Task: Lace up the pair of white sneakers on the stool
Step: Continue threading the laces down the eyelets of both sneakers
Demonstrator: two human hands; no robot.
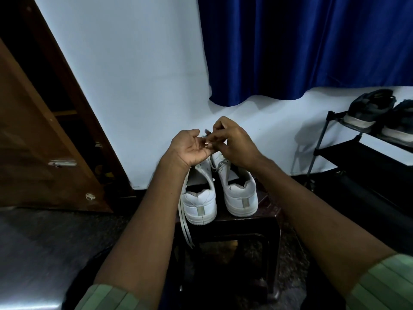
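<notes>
With the white sneakers [219, 193] heels-toward-us on the dark stool [266, 222], our left hand [190, 148] and right hand [232, 142] both pinch a lace end above the right shoe, so we should keep it flat and taut while threading

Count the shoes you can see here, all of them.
4. Two white sneakers side by side on the stool: left, right. Two dark shoes on the rack's top shelf, far right.
</notes>
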